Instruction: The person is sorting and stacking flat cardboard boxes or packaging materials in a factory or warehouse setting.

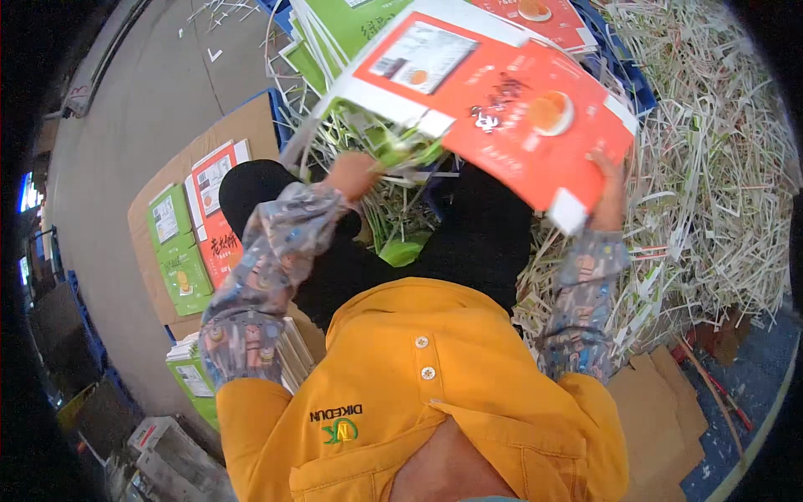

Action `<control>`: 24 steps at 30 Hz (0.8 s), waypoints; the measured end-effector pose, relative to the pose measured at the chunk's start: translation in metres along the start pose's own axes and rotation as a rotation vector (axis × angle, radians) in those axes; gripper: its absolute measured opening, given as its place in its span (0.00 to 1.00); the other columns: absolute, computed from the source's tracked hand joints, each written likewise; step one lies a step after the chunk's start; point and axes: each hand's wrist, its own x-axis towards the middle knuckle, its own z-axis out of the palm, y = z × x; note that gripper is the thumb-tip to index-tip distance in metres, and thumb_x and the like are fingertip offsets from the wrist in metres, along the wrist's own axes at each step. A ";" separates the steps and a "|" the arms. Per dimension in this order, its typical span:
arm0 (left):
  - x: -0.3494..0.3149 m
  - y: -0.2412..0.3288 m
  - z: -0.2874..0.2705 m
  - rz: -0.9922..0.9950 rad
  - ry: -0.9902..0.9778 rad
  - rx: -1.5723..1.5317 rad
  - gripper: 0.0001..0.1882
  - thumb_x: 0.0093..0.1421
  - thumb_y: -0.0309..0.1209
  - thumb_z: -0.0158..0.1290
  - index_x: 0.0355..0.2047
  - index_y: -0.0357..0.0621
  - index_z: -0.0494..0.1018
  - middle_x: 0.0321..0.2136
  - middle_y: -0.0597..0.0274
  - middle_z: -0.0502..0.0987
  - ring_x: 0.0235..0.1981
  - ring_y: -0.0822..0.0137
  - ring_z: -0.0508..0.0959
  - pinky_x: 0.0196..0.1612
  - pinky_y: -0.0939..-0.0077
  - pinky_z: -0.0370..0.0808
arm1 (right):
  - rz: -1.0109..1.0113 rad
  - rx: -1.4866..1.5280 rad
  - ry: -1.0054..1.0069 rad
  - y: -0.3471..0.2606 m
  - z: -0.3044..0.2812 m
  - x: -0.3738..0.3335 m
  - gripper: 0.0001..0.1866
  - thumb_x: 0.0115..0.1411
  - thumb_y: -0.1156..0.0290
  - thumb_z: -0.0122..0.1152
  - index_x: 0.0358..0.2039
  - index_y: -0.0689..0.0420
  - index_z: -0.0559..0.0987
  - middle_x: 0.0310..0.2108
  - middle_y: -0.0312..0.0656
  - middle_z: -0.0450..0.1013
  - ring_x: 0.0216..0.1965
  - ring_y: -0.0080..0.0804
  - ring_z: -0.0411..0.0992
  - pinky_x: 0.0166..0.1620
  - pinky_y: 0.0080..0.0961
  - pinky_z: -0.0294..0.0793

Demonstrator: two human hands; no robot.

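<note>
Above the far heap of shredded white paper strips [711,167], the right hand [609,197] fingers pinch a flat orange printed carton sheet [502,109]; the left hand [351,174] fingers curl, pressed together, around green card scraps [401,151].

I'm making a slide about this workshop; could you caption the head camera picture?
Both hands, left hand and right hand, lift an orange printed carton sheet above a heap of paper trimmings.

Paper shreds [711,167] heaped right; flat green and orange cartons [196,226] on cardboard [242,125] left; carton stack [188,372] lower left; grey floor [142,92]; brown cardboard scraps [661,402] lower right.
</note>
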 end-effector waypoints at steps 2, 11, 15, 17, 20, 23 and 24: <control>-0.035 -0.056 0.015 -0.218 -0.102 0.144 0.13 0.48 0.33 0.48 0.36 0.57 0.72 0.20 0.58 0.74 0.22 0.59 0.75 0.22 0.67 0.70 | 0.027 0.098 0.015 -0.013 -0.005 0.014 0.19 0.48 0.75 0.54 0.42 0.66 0.66 0.36 0.45 0.69 0.36 0.33 0.70 0.40 0.27 0.70; 0.030 0.000 -0.074 -0.169 0.408 -0.921 0.25 0.47 0.42 0.55 0.38 0.34 0.66 0.32 0.47 0.71 0.35 0.57 0.71 0.39 0.69 0.67 | -0.095 -0.004 0.109 0.024 -0.018 0.000 0.20 0.48 0.75 0.54 0.42 0.67 0.65 0.39 0.45 0.67 0.40 0.34 0.68 0.42 0.28 0.70; 0.080 0.033 -0.053 -0.506 0.047 -1.001 0.29 0.53 0.51 0.42 0.28 0.28 0.66 0.22 0.44 0.71 0.25 0.54 0.72 0.29 0.64 0.66 | 0.041 0.103 0.129 0.044 -0.023 -0.014 0.21 0.48 0.76 0.55 0.44 0.65 0.65 0.40 0.43 0.66 0.41 0.33 0.67 0.44 0.29 0.68; 0.093 0.043 -0.032 -0.592 0.299 -0.871 0.28 0.53 0.50 0.42 0.34 0.31 0.66 0.27 0.40 0.71 0.29 0.51 0.72 0.30 0.62 0.68 | 0.055 0.104 0.115 0.045 -0.020 -0.027 0.20 0.48 0.76 0.55 0.43 0.66 0.65 0.40 0.43 0.66 0.41 0.33 0.67 0.44 0.29 0.68; 0.112 0.066 -0.026 -0.669 0.259 -0.660 0.23 0.53 0.48 0.44 0.33 0.37 0.67 0.27 0.46 0.68 0.32 0.53 0.72 0.34 0.62 0.69 | 0.044 0.079 0.150 0.070 -0.028 -0.034 0.18 0.49 0.76 0.53 0.42 0.66 0.67 0.40 0.44 0.66 0.41 0.33 0.67 0.43 0.28 0.69; 0.107 0.089 -0.022 -0.456 0.355 -0.375 0.22 0.50 0.46 0.47 0.37 0.40 0.67 0.31 0.49 0.66 0.34 0.50 0.71 0.35 0.57 0.68 | 0.023 0.079 0.221 0.086 -0.018 -0.041 0.18 0.51 0.75 0.52 0.43 0.67 0.65 0.41 0.45 0.66 0.41 0.33 0.67 0.43 0.28 0.69; 0.107 0.092 -0.022 -0.479 0.359 -0.364 0.22 0.48 0.44 0.50 0.39 0.42 0.66 0.32 0.52 0.66 0.34 0.52 0.70 0.36 0.58 0.67 | 0.020 0.100 0.206 0.087 -0.018 -0.041 0.19 0.51 0.75 0.52 0.44 0.67 0.64 0.41 0.45 0.66 0.41 0.34 0.67 0.43 0.29 0.69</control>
